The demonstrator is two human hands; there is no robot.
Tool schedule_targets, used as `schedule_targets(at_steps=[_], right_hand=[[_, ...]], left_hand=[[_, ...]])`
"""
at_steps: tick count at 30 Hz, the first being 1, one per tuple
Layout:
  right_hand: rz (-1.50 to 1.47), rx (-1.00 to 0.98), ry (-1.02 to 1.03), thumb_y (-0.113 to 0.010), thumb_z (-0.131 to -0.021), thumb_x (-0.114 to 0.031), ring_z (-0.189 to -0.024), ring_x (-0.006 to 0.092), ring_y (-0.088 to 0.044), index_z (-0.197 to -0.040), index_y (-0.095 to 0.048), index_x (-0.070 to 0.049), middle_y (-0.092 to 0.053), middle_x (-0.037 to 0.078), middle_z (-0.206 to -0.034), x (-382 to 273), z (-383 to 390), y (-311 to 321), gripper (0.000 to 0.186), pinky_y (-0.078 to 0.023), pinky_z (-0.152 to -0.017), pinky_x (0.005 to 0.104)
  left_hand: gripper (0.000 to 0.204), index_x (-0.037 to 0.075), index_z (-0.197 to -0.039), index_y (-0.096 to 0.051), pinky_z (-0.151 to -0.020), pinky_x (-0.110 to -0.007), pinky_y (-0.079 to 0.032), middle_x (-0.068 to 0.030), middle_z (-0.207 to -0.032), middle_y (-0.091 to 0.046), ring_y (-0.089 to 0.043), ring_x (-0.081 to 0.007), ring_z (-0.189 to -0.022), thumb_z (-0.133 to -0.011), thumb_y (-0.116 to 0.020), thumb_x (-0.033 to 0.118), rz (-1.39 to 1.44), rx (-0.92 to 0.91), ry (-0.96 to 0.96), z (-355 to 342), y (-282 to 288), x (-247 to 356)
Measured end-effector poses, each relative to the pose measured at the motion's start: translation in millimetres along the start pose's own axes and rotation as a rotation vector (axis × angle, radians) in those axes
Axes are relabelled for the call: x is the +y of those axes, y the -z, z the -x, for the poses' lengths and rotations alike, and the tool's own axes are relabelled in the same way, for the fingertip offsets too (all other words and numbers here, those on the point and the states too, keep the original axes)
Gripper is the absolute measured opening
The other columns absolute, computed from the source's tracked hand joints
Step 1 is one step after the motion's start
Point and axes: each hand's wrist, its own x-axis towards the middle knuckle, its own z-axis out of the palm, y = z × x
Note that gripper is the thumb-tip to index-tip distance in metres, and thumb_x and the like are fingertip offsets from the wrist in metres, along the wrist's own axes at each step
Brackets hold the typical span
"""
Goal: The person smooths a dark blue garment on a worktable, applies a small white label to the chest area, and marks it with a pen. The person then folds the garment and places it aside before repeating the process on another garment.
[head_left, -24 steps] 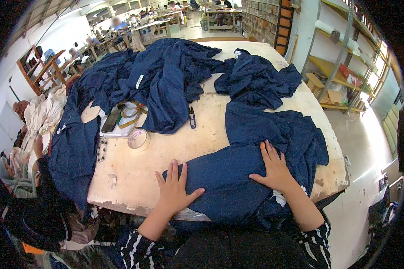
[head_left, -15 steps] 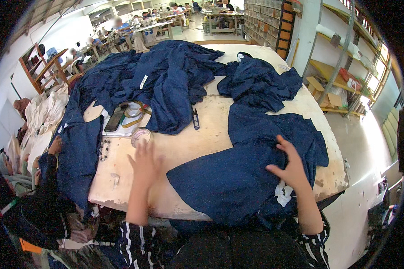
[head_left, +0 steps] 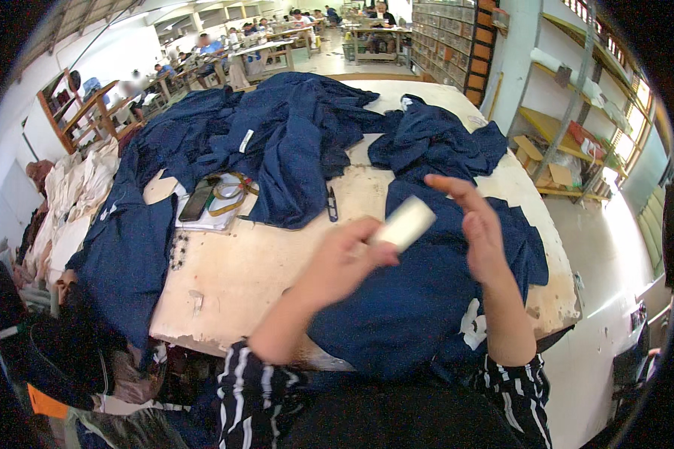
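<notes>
My left hand [head_left: 335,263] is closed around a roll of tape [head_left: 406,223], pale and smeared by motion, seen edge-on. It is held up over the left part of a dark navy fabric piece [head_left: 397,318] spread at the table's near edge. Just right of the roll, my right hand [head_left: 478,232] is raised with thumb and fingers apart, holding nothing. A white patch [head_left: 472,325] shows on the fabric beside my right forearm.
Navy garments [head_left: 277,142] are heaped across the far side of the wooden table [head_left: 225,277]. Thread snips [head_left: 332,203], a black phone [head_left: 196,203] and a yellow tape measure [head_left: 236,196] lie mid-table. A co-worker's hand [head_left: 67,283] is at the left edge. Metal shelves [head_left: 547,123] stand right.
My left hand has picked the tape roll up off the table and carried it right, toward my right hand. My right hand has lifted from the navy fabric.
</notes>
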Motion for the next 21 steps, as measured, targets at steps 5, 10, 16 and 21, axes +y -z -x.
schedule_targets(at_steps=[5,10,16,21], right_hand=[[-0.081,0.013,-0.308,-0.032,-0.093,-0.054,-0.051,0.0105,-0.039,-0.063,-0.053,-0.004,-0.046,0.001,-0.055,40,29,-21,0.061,-0.027,-0.046,0.0291],[-0.297,0.108,-0.569,-0.028,-0.093,-0.058,-0.046,0.0094,-0.039,-0.057,-0.046,-0.01,-0.045,0.001,-0.053,76,44,-26,0.063,-0.027,-0.043,0.0255],[-0.55,0.237,-0.704,-0.034,-0.097,-0.045,-0.06,0.014,-0.051,-0.075,-0.055,-0.005,-0.053,0.004,-0.065,75,36,-39,0.05,-0.041,-0.057,0.0273],[-0.089,0.129,-0.116,-0.043,-0.095,-0.03,-0.069,0.0169,-0.056,-0.075,-0.056,-0.003,-0.057,0.006,-0.072,53,33,-40,0.036,-0.042,-0.062,0.0334]], left_hand=[[0.023,0.003,-0.094,-0.055,-0.066,-0.02,-0.044,-0.0021,-0.081,-0.062,-0.057,-0.0069,-0.073,-0.094,-0.054,0.026,0.589,-0.204,0.217,-2,-47,-34],[0.028,-0.001,-0.111,-0.053,-0.086,-0.027,-0.044,-0.0089,-0.1,-0.063,-0.059,-0.0132,-0.094,-0.095,-0.05,0.021,0.662,-0.317,0.2,4,-47,-53],[0.027,-0.003,-0.113,-0.055,-0.086,-0.027,-0.045,-0.0104,-0.102,-0.064,-0.061,-0.0151,-0.095,-0.094,-0.05,0.015,0.609,-0.192,0.211,9,-43,-57],[0.026,-0.003,-0.103,-0.059,-0.078,-0.026,-0.048,-0.0104,-0.093,-0.067,-0.063,-0.0143,-0.086,-0.094,-0.052,0.02,0.373,-0.152,0.325,11,-45,-65]])
